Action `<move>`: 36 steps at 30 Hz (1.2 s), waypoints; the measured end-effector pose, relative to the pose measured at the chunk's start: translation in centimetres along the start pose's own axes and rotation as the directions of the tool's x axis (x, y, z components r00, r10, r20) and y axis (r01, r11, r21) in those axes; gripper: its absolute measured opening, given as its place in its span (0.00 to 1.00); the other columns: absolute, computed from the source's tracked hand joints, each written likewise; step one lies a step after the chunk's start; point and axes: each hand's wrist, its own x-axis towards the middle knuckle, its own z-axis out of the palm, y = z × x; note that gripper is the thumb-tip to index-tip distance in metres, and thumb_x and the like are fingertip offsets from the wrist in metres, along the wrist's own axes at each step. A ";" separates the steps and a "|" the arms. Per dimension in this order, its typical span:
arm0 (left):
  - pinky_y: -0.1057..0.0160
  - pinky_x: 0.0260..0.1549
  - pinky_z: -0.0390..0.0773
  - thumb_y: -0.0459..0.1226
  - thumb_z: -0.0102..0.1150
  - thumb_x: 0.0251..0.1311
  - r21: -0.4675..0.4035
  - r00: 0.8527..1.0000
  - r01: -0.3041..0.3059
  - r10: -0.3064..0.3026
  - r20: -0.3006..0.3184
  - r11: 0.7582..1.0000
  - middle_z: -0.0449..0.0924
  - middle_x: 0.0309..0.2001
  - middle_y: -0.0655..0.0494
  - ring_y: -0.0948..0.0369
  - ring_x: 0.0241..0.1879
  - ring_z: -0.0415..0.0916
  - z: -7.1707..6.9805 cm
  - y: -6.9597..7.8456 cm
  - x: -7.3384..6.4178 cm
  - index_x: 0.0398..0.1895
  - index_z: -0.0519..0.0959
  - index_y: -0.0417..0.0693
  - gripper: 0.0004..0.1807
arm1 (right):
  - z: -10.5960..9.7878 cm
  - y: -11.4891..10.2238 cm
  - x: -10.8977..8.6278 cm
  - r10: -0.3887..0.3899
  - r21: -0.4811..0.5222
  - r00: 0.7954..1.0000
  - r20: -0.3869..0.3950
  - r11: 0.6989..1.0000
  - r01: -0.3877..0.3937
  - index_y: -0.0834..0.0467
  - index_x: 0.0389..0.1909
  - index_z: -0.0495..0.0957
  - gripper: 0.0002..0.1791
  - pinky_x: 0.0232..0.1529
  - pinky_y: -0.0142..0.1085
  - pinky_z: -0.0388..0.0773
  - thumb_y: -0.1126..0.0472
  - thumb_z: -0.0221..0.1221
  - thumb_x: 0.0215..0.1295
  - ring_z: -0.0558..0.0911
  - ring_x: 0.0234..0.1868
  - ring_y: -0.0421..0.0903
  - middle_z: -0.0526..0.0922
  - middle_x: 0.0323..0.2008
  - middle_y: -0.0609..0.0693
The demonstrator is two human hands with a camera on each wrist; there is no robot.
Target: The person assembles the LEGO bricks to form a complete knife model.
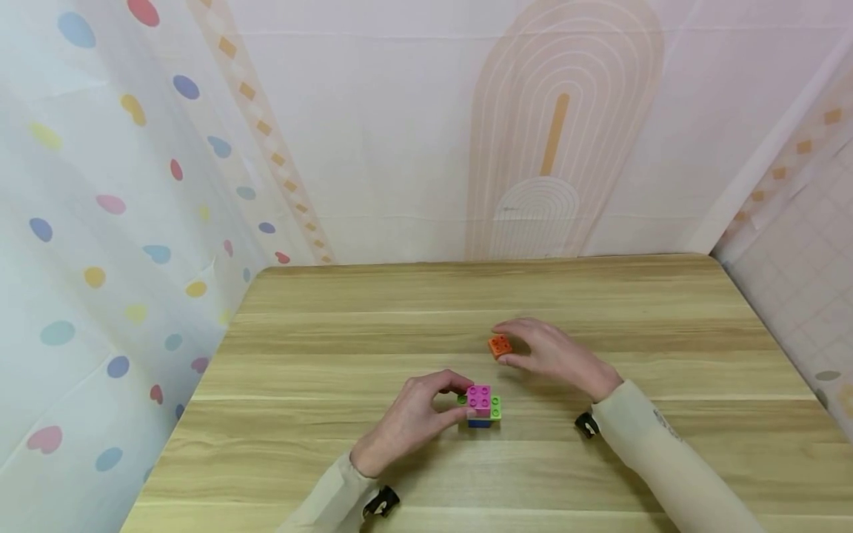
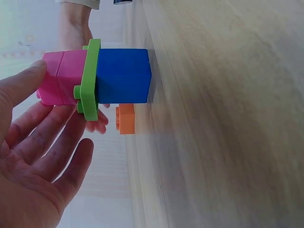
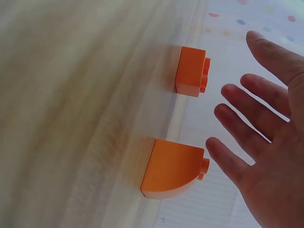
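My left hand (image 1: 420, 414) pinches a stack of toy building bricks between thumb and fingers. Two pink bricks (image 2: 63, 77) sit at its top, then a wider, thin green plate (image 2: 90, 85), with a blue block (image 2: 123, 76) at the bottom, close to the tabletop. Beyond the stack, my right hand (image 1: 549, 352) hovers around a small square orange brick (image 1: 500, 346), fingers spread and relaxed. In the right wrist view that orange brick (image 3: 190, 71) stands apart from the fingertips. A curved orange brick (image 3: 173, 167) sits below the fingers there; the right hand hides it in the head view.
The bricks are on a wood-grain table (image 1: 360, 311). Behind it hangs a pale curtain with an arch pattern (image 1: 560, 133), and a dotted curtain (image 1: 133, 222) runs along the left. Black wrist bands (image 1: 382, 502) show at both sleeves.
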 end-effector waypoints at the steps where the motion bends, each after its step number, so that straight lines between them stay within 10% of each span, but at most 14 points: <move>1: 0.55 0.55 0.82 0.38 0.73 0.62 0.000 1.000 -0.002 0.002 -0.002 1.000 0.88 0.49 0.57 0.61 0.49 0.83 0.0 0.0 0.0 0.53 0.83 0.45 0.17 | 0.0 0.1 0.1 0.001 0.004 1.000 0.012 1.000 -0.001 0.61 0.69 0.75 0.30 0.69 0.56 0.70 0.52 0.67 0.71 0.75 0.68 0.59 0.78 0.66 0.58; 36: 0.54 0.54 0.83 0.39 0.72 0.64 -0.001 1.000 0.021 -0.021 0.011 1.000 0.88 0.49 0.57 0.61 0.49 0.83 0.0 0.0 0.0 0.53 0.83 0.46 0.16 | -0.2 0.6 1.4 0.024 -0.059 0.991 0.133 0.998 -0.017 0.61 0.63 0.79 0.22 0.63 0.51 0.77 0.58 0.65 0.72 0.80 0.60 0.55 0.82 0.59 0.57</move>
